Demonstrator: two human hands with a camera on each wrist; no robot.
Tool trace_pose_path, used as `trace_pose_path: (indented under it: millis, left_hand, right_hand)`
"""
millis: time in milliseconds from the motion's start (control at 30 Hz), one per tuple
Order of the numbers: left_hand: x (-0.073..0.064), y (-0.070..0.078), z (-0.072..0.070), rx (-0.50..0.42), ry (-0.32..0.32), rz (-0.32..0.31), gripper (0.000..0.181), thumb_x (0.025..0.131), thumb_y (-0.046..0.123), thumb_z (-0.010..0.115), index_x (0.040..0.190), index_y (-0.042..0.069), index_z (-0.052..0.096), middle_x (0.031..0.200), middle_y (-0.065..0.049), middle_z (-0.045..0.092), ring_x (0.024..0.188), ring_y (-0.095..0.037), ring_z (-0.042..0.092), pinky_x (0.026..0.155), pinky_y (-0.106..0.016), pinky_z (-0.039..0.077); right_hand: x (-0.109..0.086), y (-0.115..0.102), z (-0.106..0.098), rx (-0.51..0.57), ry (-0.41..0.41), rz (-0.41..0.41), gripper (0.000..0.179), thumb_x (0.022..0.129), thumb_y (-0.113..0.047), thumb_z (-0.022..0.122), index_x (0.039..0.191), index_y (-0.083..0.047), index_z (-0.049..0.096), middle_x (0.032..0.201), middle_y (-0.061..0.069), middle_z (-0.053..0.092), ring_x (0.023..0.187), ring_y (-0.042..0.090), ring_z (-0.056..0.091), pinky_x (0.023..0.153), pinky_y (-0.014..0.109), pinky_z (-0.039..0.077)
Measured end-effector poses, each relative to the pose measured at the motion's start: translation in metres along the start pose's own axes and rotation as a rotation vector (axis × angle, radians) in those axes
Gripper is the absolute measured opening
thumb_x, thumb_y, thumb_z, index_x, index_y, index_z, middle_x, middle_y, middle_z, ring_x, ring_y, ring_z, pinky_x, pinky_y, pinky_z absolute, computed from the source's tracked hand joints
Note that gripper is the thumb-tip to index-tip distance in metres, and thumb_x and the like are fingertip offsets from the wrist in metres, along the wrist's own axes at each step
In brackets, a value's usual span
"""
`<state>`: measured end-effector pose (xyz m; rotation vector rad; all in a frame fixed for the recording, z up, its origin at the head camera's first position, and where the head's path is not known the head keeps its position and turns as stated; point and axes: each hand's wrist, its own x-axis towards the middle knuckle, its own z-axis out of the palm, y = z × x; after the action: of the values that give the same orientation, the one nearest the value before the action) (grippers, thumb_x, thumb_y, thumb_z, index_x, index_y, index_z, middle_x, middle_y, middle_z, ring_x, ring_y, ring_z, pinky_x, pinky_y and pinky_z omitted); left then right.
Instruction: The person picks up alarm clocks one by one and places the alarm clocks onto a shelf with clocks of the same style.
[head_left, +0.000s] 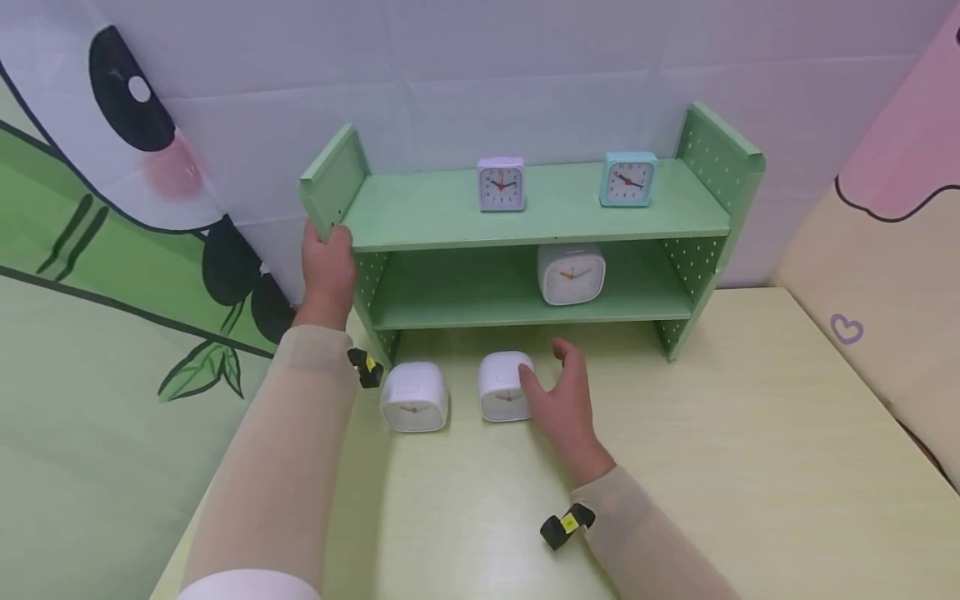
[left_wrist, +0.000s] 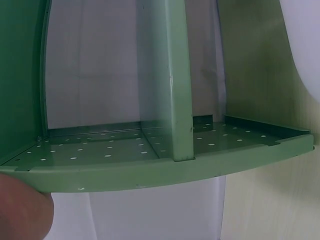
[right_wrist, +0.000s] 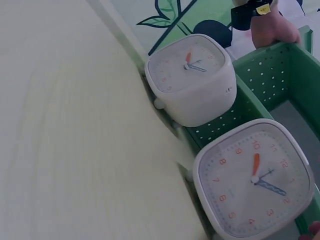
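My left hand [head_left: 327,271] grips the front edge of the left side panel of a green metal two-tier shelf [head_left: 547,237]; in the left wrist view one fingertip [left_wrist: 25,207] shows at that edge. On the table, my right hand [head_left: 566,408] is beside a white alarm clock [head_left: 504,387], thumb at its right edge and fingers spread apart from the thumb. Left of it stands a second white alarm clock [head_left: 415,400]. The right wrist view shows the nearer clock's face [right_wrist: 240,200] large, with the other clock [right_wrist: 200,90] beyond and fingertips [right_wrist: 314,230] at the lower right corner.
A purple clock [head_left: 501,185] and a light blue clock [head_left: 628,180] stand on the top tier. Another white clock [head_left: 572,275] sits on the lower tier. The shelf stands at the back of a pale wooden table [head_left: 787,467], against a cartoon-printed cloth [head_left: 247,125].
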<state>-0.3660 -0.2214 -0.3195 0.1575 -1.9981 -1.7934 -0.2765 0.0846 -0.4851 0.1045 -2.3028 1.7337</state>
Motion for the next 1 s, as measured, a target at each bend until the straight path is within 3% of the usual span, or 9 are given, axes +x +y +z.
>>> trace_pose_path:
  millis: [267, 467, 700, 1000]
  left_hand:
    - [-0.003, 0.004, 0.001, 0.018, -0.010, -0.003, 0.047, 0.105, 0.026, 0.039, 0.152, 0.024, 0.040, 0.146, 0.000, 0.049, 0.131, -0.014, 0.042, 0.115, -0.036, 0.030]
    - [-0.003, 0.003, 0.002, 0.007, -0.014, 0.001, 0.047, 0.105, 0.026, 0.039, 0.152, 0.024, 0.040, 0.147, -0.001, 0.049, 0.131, -0.014, 0.042, 0.115, -0.035, 0.030]
    - [-0.003, 0.002, 0.000, 0.027, -0.019, 0.004, 0.046, 0.106, 0.028, 0.038, 0.152, 0.024, 0.040, 0.146, 0.000, 0.049, 0.130, -0.014, 0.042, 0.113, -0.036, 0.031]
    - [0.000, 0.000, -0.001, 0.008, -0.016, -0.001, 0.046, 0.105, 0.027, 0.039, 0.151, 0.023, 0.040, 0.145, -0.001, 0.049, 0.131, -0.015, 0.042, 0.113, -0.034, 0.031]
  right_hand:
    - [-0.008, 0.000, 0.024, 0.033, 0.031, 0.054, 0.082, 0.085, -0.030, 0.084, 0.147, 0.000, 0.041, 0.146, 0.023, 0.046, 0.135, 0.037, 0.043, 0.112, 0.053, 0.034]
    - [-0.014, 0.001, 0.036, 0.025, 0.075, 0.069, 0.097, 0.076, -0.039, 0.093, 0.148, -0.004, 0.039, 0.146, 0.017, 0.045, 0.131, 0.033, 0.046, 0.108, 0.051, 0.039]
    - [-0.024, 0.001, 0.047, 0.004, 0.102, 0.068, 0.104, 0.066, -0.043, 0.097, 0.145, -0.006, 0.039, 0.136, 0.012, 0.048, 0.115, 0.032, 0.052, 0.096, 0.048, 0.046]
    - [-0.029, 0.003, 0.057, -0.078, 0.148, 0.063, 0.116, 0.061, -0.047, 0.099, 0.150, -0.007, 0.036, 0.140, 0.014, 0.047, 0.121, 0.033, 0.050, 0.101, 0.048, 0.045]
